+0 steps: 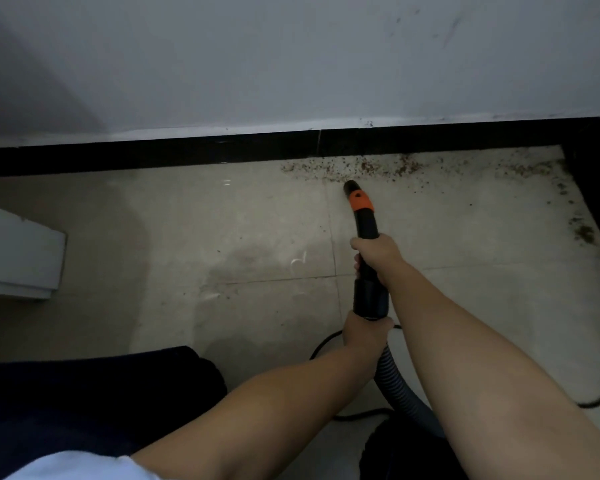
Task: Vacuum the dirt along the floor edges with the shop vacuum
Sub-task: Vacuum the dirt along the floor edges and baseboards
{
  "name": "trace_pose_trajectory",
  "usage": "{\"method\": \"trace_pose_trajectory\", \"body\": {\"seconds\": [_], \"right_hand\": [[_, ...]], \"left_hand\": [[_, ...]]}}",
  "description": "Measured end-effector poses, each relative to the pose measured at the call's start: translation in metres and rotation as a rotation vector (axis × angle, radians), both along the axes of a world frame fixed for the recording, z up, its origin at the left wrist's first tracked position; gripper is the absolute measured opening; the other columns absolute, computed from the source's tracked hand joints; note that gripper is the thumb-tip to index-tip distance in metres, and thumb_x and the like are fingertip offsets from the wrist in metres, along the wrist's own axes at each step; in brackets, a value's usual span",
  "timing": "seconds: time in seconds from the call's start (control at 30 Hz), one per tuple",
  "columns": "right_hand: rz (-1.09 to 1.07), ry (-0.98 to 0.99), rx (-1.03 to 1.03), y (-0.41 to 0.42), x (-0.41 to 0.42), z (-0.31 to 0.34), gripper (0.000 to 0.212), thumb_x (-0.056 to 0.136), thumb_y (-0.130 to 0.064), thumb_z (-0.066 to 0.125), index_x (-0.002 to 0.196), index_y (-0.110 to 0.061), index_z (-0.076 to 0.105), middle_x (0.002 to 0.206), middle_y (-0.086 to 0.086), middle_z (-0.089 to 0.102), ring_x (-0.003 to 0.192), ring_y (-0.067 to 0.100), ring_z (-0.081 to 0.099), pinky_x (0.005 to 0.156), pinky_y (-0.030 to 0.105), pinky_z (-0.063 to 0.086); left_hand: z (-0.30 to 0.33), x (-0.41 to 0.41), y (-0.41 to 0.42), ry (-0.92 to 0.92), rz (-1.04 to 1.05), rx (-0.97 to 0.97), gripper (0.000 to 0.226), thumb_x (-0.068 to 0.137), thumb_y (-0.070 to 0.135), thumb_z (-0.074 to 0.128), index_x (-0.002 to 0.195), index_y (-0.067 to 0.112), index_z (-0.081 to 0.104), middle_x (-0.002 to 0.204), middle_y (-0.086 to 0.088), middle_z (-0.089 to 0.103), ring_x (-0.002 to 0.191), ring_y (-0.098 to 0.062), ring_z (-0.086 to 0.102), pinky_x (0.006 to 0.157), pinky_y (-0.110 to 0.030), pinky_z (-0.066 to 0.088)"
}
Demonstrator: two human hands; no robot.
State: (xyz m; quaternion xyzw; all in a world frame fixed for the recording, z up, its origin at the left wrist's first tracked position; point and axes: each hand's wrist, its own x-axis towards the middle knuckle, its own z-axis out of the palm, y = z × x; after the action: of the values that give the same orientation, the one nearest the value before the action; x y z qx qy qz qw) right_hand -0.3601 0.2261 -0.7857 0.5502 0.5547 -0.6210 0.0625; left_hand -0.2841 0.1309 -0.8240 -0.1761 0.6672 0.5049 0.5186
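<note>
Far to the left of both hands, a pale flat board [20, 252] lies on the tiled floor [174, 230]. The left hand [364, 332] is the nearer one to the person; its fingers are curled around the lower end of the black vacuum wand [368, 230], just where the grey ribbed hose [394, 382] joins it. A thin black cord [321, 346] curves on the floor beside this hand. Ahead of it, the right hand [376, 252] grips the wand in the middle part. Beyond the right hand the wand has an orange collar [360, 200], and its black tip touches the edge of the brown dirt [361, 168]. This dirt lies along the black baseboard [187, 154], spreading to the right of both hands into the corner
</note>
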Motion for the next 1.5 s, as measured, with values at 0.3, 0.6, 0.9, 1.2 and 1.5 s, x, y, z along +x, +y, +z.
{"method": "trace_pose_trajectory", "body": {"seconds": [0.3,0.6,0.9,1.2,1.5], "right_hand": [[0.059,0.025,-0.006,-0.019,-0.014,-0.004,0.017,0.084,-0.008,0.058,0.099,-0.005,0.05,0.065,0.009,0.052,0.05,0.02,0.049,0.05,0.029,0.046],[-0.11,0.019,0.008,0.007,-0.008,-0.006,0.019,0.085,-0.008,0.059,0.101,-0.006,0.048,0.066,0.008,0.051,0.051,0.02,0.049,0.051,0.03,0.047],[0.152,0.035,-0.027,-0.031,-0.04,-0.01,0.024,0.084,-0.009,0.058,0.107,-0.006,0.049,0.067,0.008,0.052,0.05,0.018,0.049,0.049,0.029,0.046],[-0.028,0.021,0.023,-0.008,-0.031,-0.013,0.021,0.084,-0.011,0.06,0.102,-0.007,0.05,0.067,0.008,0.053,0.05,0.02,0.05,0.051,0.03,0.047],[-0.066,0.044,0.003,-0.003,-0.038,-0.012,0.016,0.084,-0.008,0.058,0.097,-0.007,0.05,0.066,0.008,0.052,0.05,0.02,0.049,0.051,0.029,0.047]], "left_hand": [[-0.003,-0.01,-0.013,0.012,0.093,-0.014,0.036,0.077,0.016,0.069,0.112,0.01,0.062,0.106,-0.013,0.069,0.097,-0.029,0.064,0.088,-0.041,0.055],[-0.006,-0.019,0.0,0.02,-0.048,-0.009,0.041,0.079,0.014,0.069,0.118,0.007,0.059,0.112,-0.014,0.066,0.103,-0.028,0.062,0.087,-0.034,0.054],[-0.013,-0.029,-0.02,-0.02,0.169,-0.075,0.026,0.078,0.014,0.068,0.104,0.01,0.065,0.101,-0.012,0.07,0.094,-0.031,0.065,0.087,-0.045,0.055],[-0.008,-0.035,-0.007,0.014,0.06,-0.054,0.038,0.076,0.013,0.069,0.114,0.011,0.063,0.107,-0.012,0.068,0.099,-0.029,0.064,0.091,-0.042,0.054],[-0.005,-0.046,-0.007,0.023,0.011,-0.031,0.04,0.079,0.011,0.069,0.118,0.009,0.061,0.111,-0.014,0.066,0.103,-0.03,0.062,0.091,-0.038,0.053]]}}
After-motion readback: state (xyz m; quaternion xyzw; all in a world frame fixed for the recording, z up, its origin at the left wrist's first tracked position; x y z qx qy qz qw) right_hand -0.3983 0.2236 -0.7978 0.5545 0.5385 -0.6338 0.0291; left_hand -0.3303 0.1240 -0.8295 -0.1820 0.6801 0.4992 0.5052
